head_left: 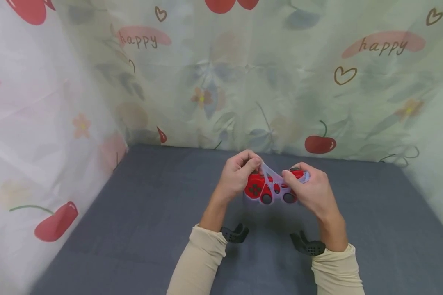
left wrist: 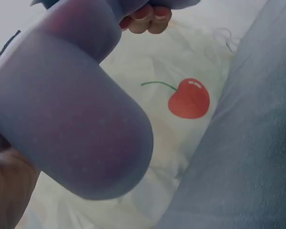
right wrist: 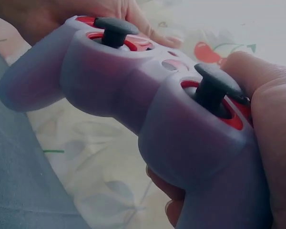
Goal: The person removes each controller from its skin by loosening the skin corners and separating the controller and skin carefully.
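A red game controller (head_left: pixel 254 188) with dark thumbsticks is held above the table, partly wrapped in a translucent pale-purple silicone cover (head_left: pixel 270 173). My left hand (head_left: pixel 240 174) pinches the cover's upper edge and pulls a strip up and away from the controller's face. With thumb on top and fingers beneath, my right hand (head_left: pixel 311 188) grips the controller's right side. In the right wrist view, the cover (right wrist: pixel 181 138) wraps the front edge and handles, and two thumbsticks (right wrist: pixel 218 86) stand out of it. A covered handle (left wrist: pixel 81 114) fills much of the left wrist view.
A dark grey cloth-covered table (head_left: pixel 151 213) lies below both hands. Printed curtains (head_left: pixel 243 82) stand along its back and sides. Black wrist mounts (head_left: pixel 235 233) jut inward from both wrists, below the controller.
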The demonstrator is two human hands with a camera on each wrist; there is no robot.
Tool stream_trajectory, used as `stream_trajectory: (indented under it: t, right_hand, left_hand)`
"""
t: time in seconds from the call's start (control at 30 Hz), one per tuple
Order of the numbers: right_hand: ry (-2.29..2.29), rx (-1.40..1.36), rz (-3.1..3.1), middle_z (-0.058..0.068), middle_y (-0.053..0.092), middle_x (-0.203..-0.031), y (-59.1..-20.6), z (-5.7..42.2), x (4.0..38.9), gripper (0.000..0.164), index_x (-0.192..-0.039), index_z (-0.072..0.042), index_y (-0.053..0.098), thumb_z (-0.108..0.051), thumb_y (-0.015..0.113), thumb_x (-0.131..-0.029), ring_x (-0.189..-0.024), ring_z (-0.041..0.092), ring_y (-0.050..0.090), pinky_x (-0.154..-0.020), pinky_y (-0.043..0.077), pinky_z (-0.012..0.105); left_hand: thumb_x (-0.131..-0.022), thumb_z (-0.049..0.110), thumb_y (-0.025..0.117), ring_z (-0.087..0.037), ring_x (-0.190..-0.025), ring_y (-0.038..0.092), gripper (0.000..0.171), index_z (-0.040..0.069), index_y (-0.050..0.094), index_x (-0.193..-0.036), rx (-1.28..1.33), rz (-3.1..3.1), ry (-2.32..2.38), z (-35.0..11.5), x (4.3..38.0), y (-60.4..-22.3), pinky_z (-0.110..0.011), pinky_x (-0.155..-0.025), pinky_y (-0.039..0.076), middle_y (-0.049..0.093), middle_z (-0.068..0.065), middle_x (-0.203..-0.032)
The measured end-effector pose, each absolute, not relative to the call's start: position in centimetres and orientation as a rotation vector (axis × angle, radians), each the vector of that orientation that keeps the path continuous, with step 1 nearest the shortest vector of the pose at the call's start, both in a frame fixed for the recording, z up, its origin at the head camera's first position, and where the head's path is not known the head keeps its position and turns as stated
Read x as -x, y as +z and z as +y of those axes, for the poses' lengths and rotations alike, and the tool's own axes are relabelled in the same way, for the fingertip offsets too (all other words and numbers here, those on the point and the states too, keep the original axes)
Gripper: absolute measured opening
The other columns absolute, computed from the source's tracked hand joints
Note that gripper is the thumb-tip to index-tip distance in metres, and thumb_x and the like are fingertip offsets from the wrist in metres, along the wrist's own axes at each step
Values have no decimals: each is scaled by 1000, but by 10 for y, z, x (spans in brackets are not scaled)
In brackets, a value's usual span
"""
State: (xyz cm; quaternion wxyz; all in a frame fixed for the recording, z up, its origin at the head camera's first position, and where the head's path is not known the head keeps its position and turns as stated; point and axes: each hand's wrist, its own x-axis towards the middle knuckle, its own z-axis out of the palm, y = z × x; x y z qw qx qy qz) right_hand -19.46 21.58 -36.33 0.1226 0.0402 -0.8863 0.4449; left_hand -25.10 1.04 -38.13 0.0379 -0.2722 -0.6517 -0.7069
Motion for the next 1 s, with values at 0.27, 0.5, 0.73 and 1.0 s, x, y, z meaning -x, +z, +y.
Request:
stream_trajectory:
  t: [0.27, 0.5, 0.73, 1.0]
  right_hand:
    - [1277, -155, -2612, 6, 61, -69, -367, 221, 198, 29, -98, -7, 65, -35, 65, -96, -60, 17, 60, -57, 54, 28]
    - [1311, -201, -2592, 5, 60, -69, -364, 225, 196, 24, -99, -7, 65, -31, 67, -95, -59, 17, 60, -57, 55, 28]
    - [1300, -137, -2581, 5, 60, -72, -364, 225, 195, 28, -100, -8, 65, -35, 66, -96, -63, 16, 60, -58, 54, 27]
    - [1249, 33, -2562, 4, 61, -70, -369, 224, 202, 36, -99, -8, 68, -44, 63, -97, -64, 17, 59, -57, 52, 26]
  left_hand:
    - [-102, 17, 62, -16, -71, 58, 15, 5, 68, -94, 872, -2023, -2018, 10, 253, -387, -26, -63, 52, 64, -14, -82]
    - [-101, 12, 63, -13, -75, 62, 13, 2, 68, -94, 937, -2033, -1991, 6, 254, -387, -25, -69, 53, 66, -17, -84]
    - [-100, 16, 65, -13, -77, 57, 14, 5, 72, -96, 879, -2088, -1942, 3, 257, -390, -23, -71, 51, 65, -14, -87]
    - [-99, 13, 66, -11, -77, 54, 14, 2, 73, -96, 863, -2059, -1942, 3, 261, -395, -21, -69, 48, 66, -15, -90]
